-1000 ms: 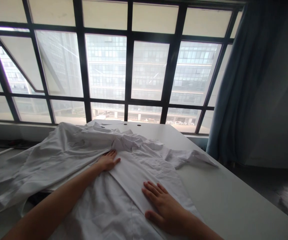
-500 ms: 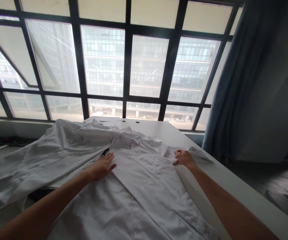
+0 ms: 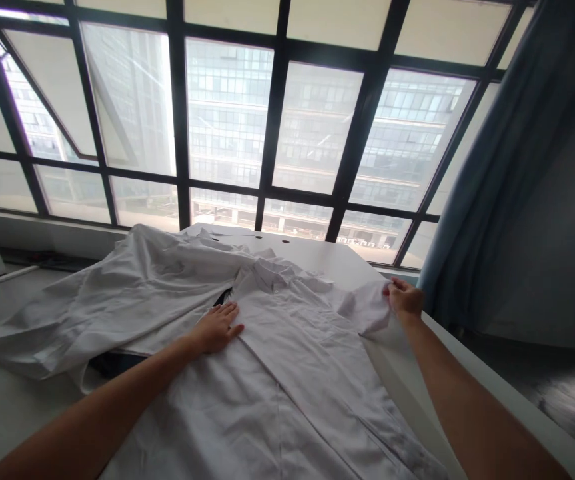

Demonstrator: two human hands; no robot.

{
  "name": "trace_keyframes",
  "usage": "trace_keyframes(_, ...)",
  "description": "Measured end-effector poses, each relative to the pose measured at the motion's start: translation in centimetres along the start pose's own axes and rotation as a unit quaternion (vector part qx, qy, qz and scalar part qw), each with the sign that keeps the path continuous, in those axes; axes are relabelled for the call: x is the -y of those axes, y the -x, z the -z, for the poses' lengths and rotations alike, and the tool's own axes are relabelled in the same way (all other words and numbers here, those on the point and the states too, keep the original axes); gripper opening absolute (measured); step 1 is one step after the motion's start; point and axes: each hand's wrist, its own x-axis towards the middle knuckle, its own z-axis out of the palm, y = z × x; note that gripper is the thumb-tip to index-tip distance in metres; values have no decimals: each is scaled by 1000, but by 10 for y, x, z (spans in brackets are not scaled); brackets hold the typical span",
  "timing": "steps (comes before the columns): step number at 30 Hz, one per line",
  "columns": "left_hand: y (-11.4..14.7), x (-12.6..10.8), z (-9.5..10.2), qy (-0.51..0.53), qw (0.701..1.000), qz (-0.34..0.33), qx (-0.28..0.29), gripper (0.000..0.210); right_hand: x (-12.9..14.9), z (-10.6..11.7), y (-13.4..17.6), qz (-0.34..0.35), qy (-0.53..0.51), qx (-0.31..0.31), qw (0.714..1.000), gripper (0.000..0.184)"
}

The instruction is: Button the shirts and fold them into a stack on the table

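A white shirt (image 3: pixel 292 347) lies spread on the white table, its collar (image 3: pixel 273 272) toward the window and its front facing up. My left hand (image 3: pixel 217 327) rests flat on the shirt's chest near the left shoulder seam, fingers stretched out. Out by the right edge of the table, my right hand (image 3: pixel 404 298) is closed on the end of the shirt's short sleeve, which is drawn taut and slightly raised. Something dark shows through a gap by my left fingertips; I cannot make out what it is.
More white cloth (image 3: pixel 132 287) lies crumpled on the left, with a dark item (image 3: pixel 114 363) partly under it. The white table (image 3: pixel 317 250) reaches to a large framed window (image 3: pixel 227 113). A blue curtain (image 3: pixel 507 173) hangs at the right.
My right hand has moved right and slightly away from me, pulling the sleeve outward and straightening it. My left hand stays flat on the shirt. The camera view has shifted slightly.
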Motion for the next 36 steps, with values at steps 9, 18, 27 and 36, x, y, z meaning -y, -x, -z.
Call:
trace_keyframes(9, -2, -10, 20, 118, 991, 45, -43, 63, 83, 3, 134, 341, -103, 430, 829, 38)
trace_keyframes(18, 34, -39, 26, 83, 992, -87, 30, 52, 60, -37, 82, 183, 98, 238, 949, 43)
trace_keyframes(27, 45, -40, 24, 110, 989, -95, 13, 53, 78, -82, 73, 91, 11, 215, 972, 23)
trace_keyframes(36, 38, -37, 40, 520, 850, 90, -16, 95, 134, -1, 118, 326, -419, 483, 696, 47)
